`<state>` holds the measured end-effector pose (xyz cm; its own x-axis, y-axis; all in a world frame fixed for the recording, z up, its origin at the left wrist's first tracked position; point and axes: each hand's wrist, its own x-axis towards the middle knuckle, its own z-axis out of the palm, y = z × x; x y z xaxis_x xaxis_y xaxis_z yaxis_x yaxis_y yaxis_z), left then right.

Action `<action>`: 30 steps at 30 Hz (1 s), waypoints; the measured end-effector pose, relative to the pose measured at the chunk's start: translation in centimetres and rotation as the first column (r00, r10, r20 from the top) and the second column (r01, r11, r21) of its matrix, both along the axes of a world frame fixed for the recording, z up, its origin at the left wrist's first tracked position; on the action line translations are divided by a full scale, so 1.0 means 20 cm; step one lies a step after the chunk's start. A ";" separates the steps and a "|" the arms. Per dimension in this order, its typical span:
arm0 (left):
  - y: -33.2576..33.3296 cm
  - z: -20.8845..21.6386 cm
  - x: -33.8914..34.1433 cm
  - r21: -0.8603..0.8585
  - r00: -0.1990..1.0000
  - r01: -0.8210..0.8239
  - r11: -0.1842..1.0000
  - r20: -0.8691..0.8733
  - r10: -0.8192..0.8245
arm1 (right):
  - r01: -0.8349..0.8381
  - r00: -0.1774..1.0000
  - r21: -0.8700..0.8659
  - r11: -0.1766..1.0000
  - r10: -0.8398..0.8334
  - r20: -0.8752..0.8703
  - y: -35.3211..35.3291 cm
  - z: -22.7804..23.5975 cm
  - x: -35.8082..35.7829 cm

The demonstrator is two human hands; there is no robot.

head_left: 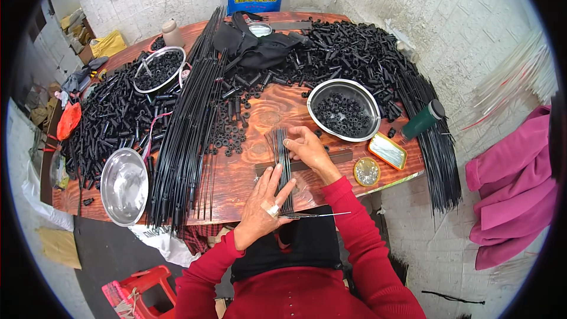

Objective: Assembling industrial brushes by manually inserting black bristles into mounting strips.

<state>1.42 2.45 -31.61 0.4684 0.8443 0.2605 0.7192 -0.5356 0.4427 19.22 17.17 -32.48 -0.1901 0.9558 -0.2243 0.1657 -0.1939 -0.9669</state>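
Note:
A row of thin dark rods [283,168] lies side by side on the wooden table in front of me, pointing away. My right hand [313,152] is closed at their far part, thumb and fingers pinching them. Lower down, my left hand [263,201] lies along their left side, fingers outstretched and thumb across them; a strip of white tape is on it. A thin, pointed metallic piece [319,215] sticks out to the right from below the left hand; whether that hand grips it is hidden. Under the rods runs a dark flat bar [325,160] across the table.
Long black rods [183,136] are stacked to the left, with more [434,159] hanging over the right edge. Black tubular parts [354,47] heap behind. Around me stand a bowl of black rings [344,109], an empty steel bowl [124,186], a yellow-rimmed tray [387,150] and a green bottle [422,119].

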 end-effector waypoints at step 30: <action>0.01 0.01 0.02 -0.001 1.000 0.003 1.000 -0.022 -0.003 | -0.039 0.988 0.033 0.999 0.043 -0.146 0.01 -0.05 0.03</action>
